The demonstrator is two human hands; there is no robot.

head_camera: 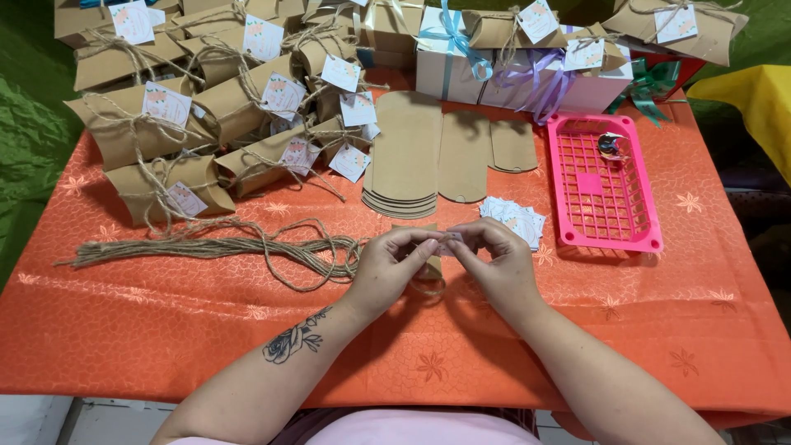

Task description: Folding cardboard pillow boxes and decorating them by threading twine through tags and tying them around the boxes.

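Both hands pinch 1 small paper tag (447, 244) between them at desk (165, 330) centre: left hand (387, 268) and right hand (498, 264) equally near, fingertips closed on it; twine bundle (206, 245) lies leftward.

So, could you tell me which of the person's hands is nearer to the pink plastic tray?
Right. The right hand is just left of the pink tray, with the small tags between them; the left hand is farther left, beyond the right hand.
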